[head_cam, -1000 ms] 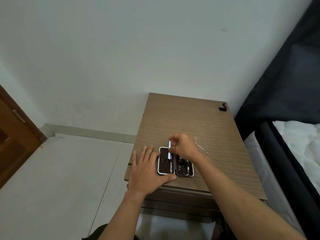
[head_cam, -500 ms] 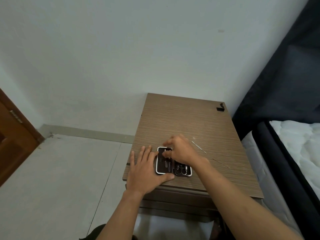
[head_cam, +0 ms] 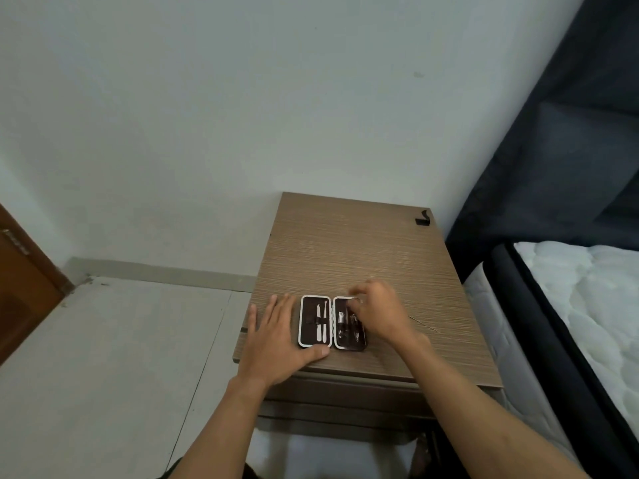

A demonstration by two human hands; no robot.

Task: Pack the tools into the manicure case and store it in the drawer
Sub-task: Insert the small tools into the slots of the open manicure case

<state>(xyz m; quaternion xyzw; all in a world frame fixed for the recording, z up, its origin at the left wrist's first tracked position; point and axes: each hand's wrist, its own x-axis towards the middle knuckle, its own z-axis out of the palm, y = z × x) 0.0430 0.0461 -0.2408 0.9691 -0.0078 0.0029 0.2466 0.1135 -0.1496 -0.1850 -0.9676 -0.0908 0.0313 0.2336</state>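
Observation:
The manicure case (head_cam: pixel 332 344) lies open near the front edge of the wooden nightstand (head_cam: pixel 345 243). Its left half (head_cam: pixel 306 321) holds two white tools, and its right half (head_cam: pixel 345 335) holds several metal tools. My left hand (head_cam: pixel 276 337) lies flat on the top just left of the case, fingers apart, with its thumb against the case's front edge. My right hand (head_cam: pixel 380 312) hovers over the right half's far corner. Its fingers are curled and blurred, so whether they pinch anything is unclear. A thin metal tool (head_cam: pixel 425 324) lies on the top to the right of that hand.
The nightstand's drawer fronts (head_cam: pixel 345 392) are shut below the top's front edge. A small black object (head_cam: pixel 422 218) sits at the back right corner. A bed with a white mattress (head_cam: pixel 587 305) stands close on the right, a tiled floor (head_cam: pixel 121 357) on the left.
My right hand set the white tool it held into the case's left half, then shifted right over the right half. My left hand stayed put.

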